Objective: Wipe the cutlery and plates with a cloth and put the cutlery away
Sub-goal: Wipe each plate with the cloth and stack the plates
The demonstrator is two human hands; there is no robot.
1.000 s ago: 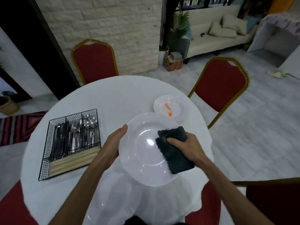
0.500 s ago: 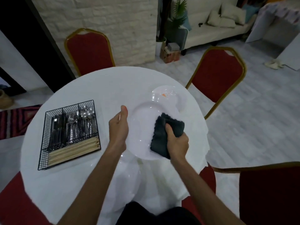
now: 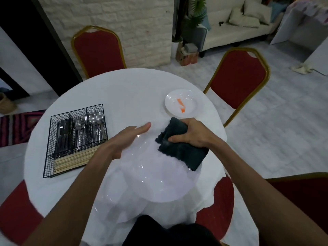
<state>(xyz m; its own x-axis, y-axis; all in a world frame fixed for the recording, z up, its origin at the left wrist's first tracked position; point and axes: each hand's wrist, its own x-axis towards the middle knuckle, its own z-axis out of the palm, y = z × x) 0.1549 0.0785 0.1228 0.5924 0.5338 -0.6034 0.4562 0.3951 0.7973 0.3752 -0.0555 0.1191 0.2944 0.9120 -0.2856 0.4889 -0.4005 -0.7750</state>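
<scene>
A large white plate (image 3: 156, 176) is held low over the near side of the round table (image 3: 124, 96). My left hand (image 3: 127, 141) lies along its left rim with the fingers straight, pointing away from me. My right hand (image 3: 192, 134) grips a folded dark cloth (image 3: 184, 153) that presses on the plate's far right part. A second white plate (image 3: 113, 208) lies on the table beneath, near my body. A small white plate (image 3: 190, 102) with an orange smear sits just beyond my right hand. The black wire basket (image 3: 48, 150) at left holds knives, forks, spoons and wooden sticks.
Red chairs with gold frames stand around the table: one at the far side (image 3: 98, 50), one at the right (image 3: 237, 80), others near me at the left and right. The white tablecloth hangs over the table's near edge.
The large plate has tipped down from facing me to lying nearly flat. My left hand's fingers have straightened along its rim. My right hand moved the cloth toward the plate's far right edge.
</scene>
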